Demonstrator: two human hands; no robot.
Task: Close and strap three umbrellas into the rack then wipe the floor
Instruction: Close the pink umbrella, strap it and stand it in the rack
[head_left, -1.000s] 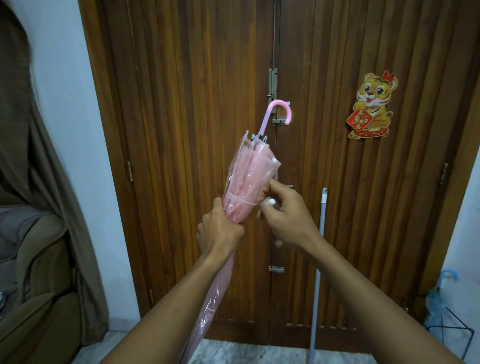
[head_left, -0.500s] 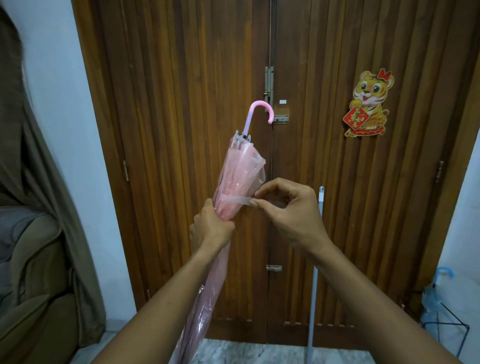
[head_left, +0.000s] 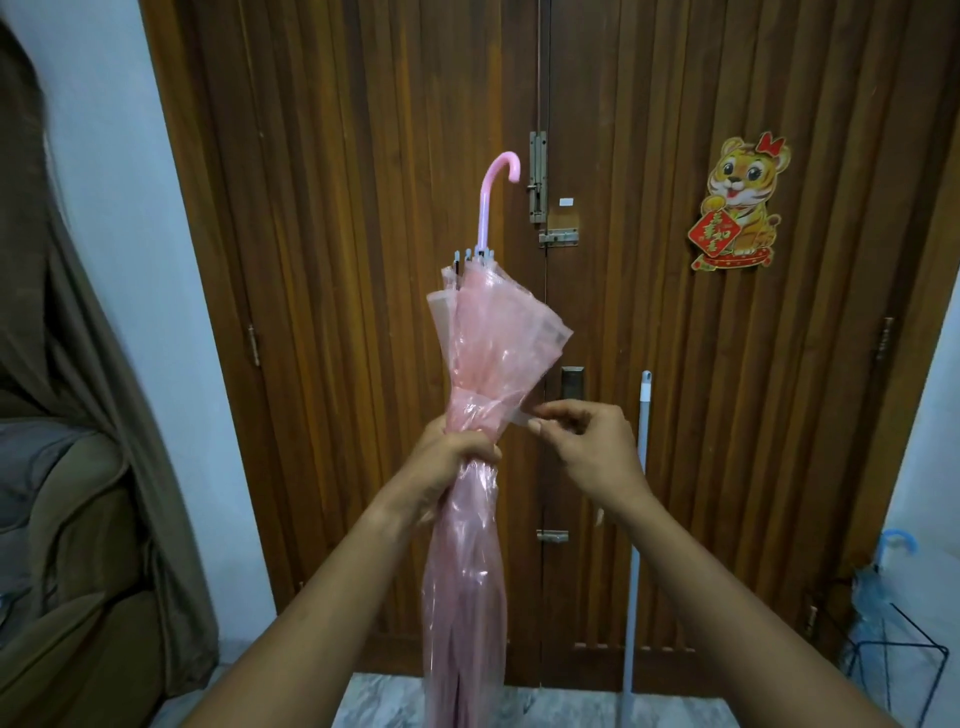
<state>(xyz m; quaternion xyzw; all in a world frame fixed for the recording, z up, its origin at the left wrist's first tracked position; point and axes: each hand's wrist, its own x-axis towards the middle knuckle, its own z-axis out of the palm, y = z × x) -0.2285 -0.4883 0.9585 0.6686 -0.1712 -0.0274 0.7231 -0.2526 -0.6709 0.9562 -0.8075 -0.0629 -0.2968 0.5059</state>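
Observation:
A closed translucent pink umbrella (head_left: 493, 332) stands upright before me, hooked handle at the top. My left hand (head_left: 452, 457) grips its folded canopy around the middle. My right hand (head_left: 587, 441) pinches the end of the umbrella's thin strap (head_left: 519, 415), which runs round the canopy just above my left hand. At the lower right a black wire rack (head_left: 904, 654) stands on the floor with a blue-handled umbrella (head_left: 883, 571) in it.
A double wooden door (head_left: 363, 260) with latches fills the view ahead. A grey mop pole (head_left: 636, 545) leans on it right of my hands. A brown sofa (head_left: 67, 571) and curtain stand at the left. Marble floor (head_left: 384, 701) shows below.
The umbrella has tilted more upright and shifted left. My right hand has pulled the strap's end out to the right, away from the canopy.

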